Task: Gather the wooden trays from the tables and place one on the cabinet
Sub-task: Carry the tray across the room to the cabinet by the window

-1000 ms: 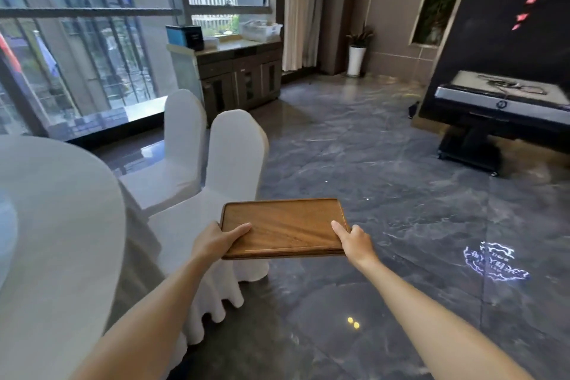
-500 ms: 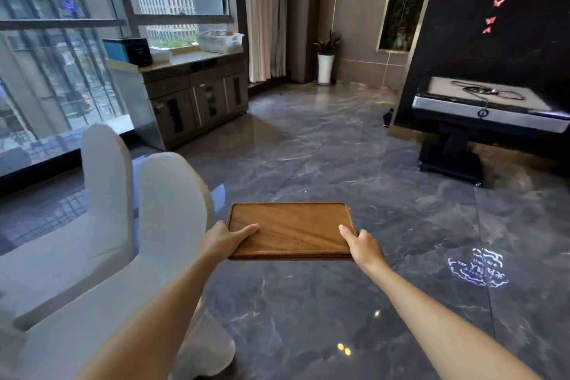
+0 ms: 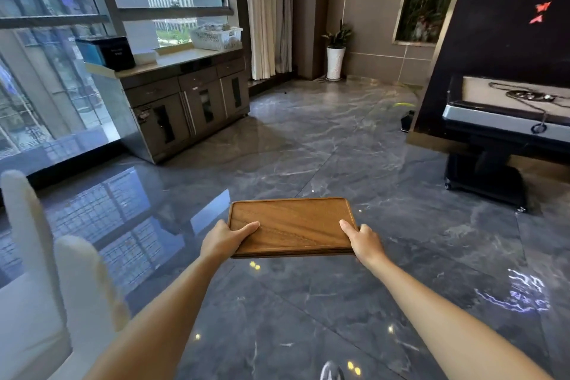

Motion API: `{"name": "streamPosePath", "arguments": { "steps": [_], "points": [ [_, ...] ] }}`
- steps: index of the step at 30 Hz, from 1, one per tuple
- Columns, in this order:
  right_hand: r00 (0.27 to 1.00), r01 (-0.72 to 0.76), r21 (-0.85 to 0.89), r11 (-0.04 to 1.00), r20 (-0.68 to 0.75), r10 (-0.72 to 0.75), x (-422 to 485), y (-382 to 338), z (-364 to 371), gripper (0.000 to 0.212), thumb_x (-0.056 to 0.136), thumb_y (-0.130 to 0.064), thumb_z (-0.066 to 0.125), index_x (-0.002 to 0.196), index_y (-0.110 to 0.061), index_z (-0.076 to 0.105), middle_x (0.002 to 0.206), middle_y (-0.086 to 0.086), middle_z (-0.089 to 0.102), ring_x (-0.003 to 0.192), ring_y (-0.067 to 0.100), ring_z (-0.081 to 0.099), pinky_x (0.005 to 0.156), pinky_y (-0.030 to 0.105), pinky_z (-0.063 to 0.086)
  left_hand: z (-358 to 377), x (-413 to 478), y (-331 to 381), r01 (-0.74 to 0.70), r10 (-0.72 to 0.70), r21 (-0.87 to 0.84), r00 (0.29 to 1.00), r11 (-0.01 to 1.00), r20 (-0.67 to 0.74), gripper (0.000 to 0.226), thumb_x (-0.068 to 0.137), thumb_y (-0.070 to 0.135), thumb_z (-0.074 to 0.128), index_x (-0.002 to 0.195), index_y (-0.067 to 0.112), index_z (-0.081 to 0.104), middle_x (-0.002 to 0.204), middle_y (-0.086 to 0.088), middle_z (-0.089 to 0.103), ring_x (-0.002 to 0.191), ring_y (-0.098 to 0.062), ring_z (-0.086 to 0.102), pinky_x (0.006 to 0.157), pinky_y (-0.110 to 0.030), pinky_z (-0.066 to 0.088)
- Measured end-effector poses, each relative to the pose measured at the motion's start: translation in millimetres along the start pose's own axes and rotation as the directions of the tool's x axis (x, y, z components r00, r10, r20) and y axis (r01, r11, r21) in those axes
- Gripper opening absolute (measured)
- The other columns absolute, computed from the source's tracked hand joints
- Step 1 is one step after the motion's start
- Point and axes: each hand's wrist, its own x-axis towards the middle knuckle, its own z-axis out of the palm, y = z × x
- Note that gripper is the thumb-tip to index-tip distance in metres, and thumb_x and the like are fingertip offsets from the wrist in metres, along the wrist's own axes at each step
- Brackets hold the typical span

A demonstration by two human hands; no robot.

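I hold a flat rectangular wooden tray (image 3: 293, 225) level in front of me above the dark marble floor. My left hand (image 3: 226, 239) grips its near left corner, thumb on top. My right hand (image 3: 364, 241) grips its near right corner the same way. The dark wooden cabinet (image 3: 188, 102) with a pale stone top stands under the window, ahead and to the left, well beyond the tray.
On the cabinet top sit a black box (image 3: 108, 52) and a white basket (image 3: 216, 37). Two white-covered chairs (image 3: 71, 293) stand at the near left. A black table (image 3: 505, 123) stands at the right. A potted plant (image 3: 335, 52) is in the far corner.
The view has swung right and forward: the round white table has left the frame, the chairs have slid to the left edge and the cabinet looks nearer. Both hands keep holding the tray.
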Motion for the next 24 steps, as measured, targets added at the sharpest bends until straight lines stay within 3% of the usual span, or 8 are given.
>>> {"name": "streamPosePath", "arguments": {
  "steps": [3,6,8,12,16,21,24],
  "points": [
    [0.999,0.024,0.01,1.0,0.039,-0.024,90.3,-18.5,6.4,0.06,0.093,-0.047,0.042,0.118,0.006,0.051,0.125,0.022,0.056,0.115,0.035,0.051,0.082,0.034,0.036,17.5,75.5,32.2,0.012,-0.012,-0.009,1.0,1.0,-0.019,0.045,0.075,0.06,0.063,0.078,0.016,0.051,0.079,0.002,0.058,0.081,-0.019,0.056,0.071,-0.029,0.041],
    [0.996,0.055,0.016,0.998,0.066,-0.056,179.6,-53.4,-1.6,0.06,0.092,-0.048,0.043,0.121,0.005,0.049,0.128,0.02,0.055,0.118,0.035,0.05,0.091,0.037,0.039,28.1,147.0,78.7,0.023,-0.024,-0.029,0.998,0.999,-0.058,0.04,0.077,0.056,0.063,0.071,0.02,0.047,0.075,0.003,0.056,0.082,-0.021,0.056,0.074,-0.03,0.042],
    [0.992,0.088,0.017,0.996,0.084,-0.089,235.5,-83.2,-10.4,0.062,0.093,-0.048,0.042,0.126,0.005,0.046,0.133,0.02,0.051,0.123,0.035,0.047,0.098,0.039,0.037,30.4,192.8,108.4,0.031,-0.034,-0.04,0.996,0.999,-0.077,0.04,0.078,0.055,0.063,0.076,0.017,0.05,0.077,0.002,0.056,0.085,-0.022,0.055,0.076,-0.03,0.041],
    [0.985,0.132,0.0,0.991,0.11,-0.132,337.0,-134.8,-15.8,0.063,0.093,-0.048,0.04,0.129,0.004,0.044,0.137,0.02,0.049,0.126,0.035,0.044,0.101,0.04,0.035,30.3,287.4,155.9,0.056,-0.064,-0.073,0.992,0.996,-0.112,0.061,0.073,0.061,0.064,0.101,0.007,0.056,0.093,-0.004,0.061,0.09,-0.024,0.059,0.077,-0.032,0.045],
    [0.984,0.122,0.02,0.992,0.129,-0.123,432.7,-168.1,6.4,0.06,0.092,-0.048,0.042,0.118,0.005,0.051,0.128,0.022,0.054,0.118,0.036,0.049,0.096,0.04,0.038,32.1,379.4,187.5,0.085,-0.095,-0.081,0.988,0.993,-0.126,0.063,0.072,0.061,0.066,0.102,0.007,0.055,0.095,-0.005,0.061,0.095,-0.025,0.06,0.087,-0.038,0.049],
    [0.98,0.129,0.01,0.992,0.15,-0.129,558.4,-215.4,46.6,0.058,0.093,-0.046,0.043,0.117,0.007,0.051,0.123,0.021,0.057,0.114,0.035,0.052,0.086,0.036,0.038,37.4,515.7,208.4,0.103,-0.113,-0.084,0.986,0.991,-0.126,0.067,0.069,0.063,0.066,0.101,0.005,0.058,0.1,-0.008,0.065,0.095,-0.026,0.062,0.082,-0.036,0.048],
    [0.979,0.133,0.01,0.991,0.156,-0.133,640.2,-259.8,70.4,0.059,0.092,-0.047,0.043,0.118,0.005,0.05,0.125,0.02,0.056,0.115,0.034,0.052,0.089,0.037,0.039,28.6,608.2,230.8,0.099,-0.114,-0.111,0.984,0.989,-0.137,0.071,0.062,0.067,0.067,0.099,0.006,0.059,0.1,-0.008,0.067,0.097,-0.027,0.063,0.089,-0.04,0.051]
  ]
}}
